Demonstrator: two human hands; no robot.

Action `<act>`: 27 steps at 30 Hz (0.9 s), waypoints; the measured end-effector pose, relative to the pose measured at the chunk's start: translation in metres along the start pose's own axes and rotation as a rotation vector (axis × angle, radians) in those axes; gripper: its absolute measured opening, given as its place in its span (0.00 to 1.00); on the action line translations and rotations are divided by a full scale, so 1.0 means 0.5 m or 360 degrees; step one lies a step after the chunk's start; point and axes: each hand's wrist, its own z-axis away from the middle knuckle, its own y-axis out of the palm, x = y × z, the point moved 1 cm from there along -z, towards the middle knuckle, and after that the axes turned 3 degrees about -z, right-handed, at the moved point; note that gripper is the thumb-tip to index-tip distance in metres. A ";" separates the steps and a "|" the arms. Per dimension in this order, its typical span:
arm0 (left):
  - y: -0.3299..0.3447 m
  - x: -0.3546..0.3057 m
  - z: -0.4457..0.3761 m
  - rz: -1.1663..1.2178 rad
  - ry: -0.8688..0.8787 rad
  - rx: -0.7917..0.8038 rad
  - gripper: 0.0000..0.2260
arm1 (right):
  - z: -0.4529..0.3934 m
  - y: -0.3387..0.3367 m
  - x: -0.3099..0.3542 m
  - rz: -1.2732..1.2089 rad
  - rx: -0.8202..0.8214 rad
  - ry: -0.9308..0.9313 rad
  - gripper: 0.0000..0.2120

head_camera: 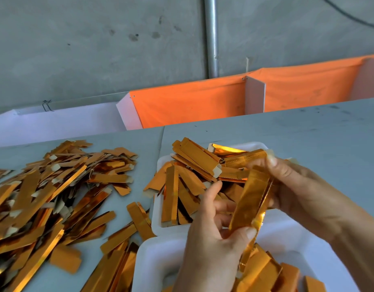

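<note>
Holding a gold foil sleeve [250, 199] upright over the far white tray [155, 216].
My left hand [209, 230] pinches its lower end and my right hand [297, 190] grips the top. A loose pile [45, 192] crowds the tabletop [308, 131] leftward, and my wrists hide much of the near tray [148, 256].

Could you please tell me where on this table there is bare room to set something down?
Bare tabletop lies right of the far white tray, back to the orange bins. A narrow bare strip runs behind the loose gold pile. Crowded: that pile, the far tray and the near tray.
</note>
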 end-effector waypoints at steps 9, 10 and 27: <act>0.003 -0.016 0.006 -0.0826 0.0195 -0.0083 0.29 | -0.001 0.008 -0.010 0.0092 -0.0079 -0.0018 0.12; -0.001 -0.013 0.004 -0.0726 0.0154 -0.0082 0.29 | 0.000 0.006 -0.009 0.0100 -0.0038 -0.0011 0.13; -0.007 -0.020 0.005 -0.0899 0.0275 -0.0434 0.14 | 0.009 -0.035 0.014 -0.0076 0.0198 0.0150 0.24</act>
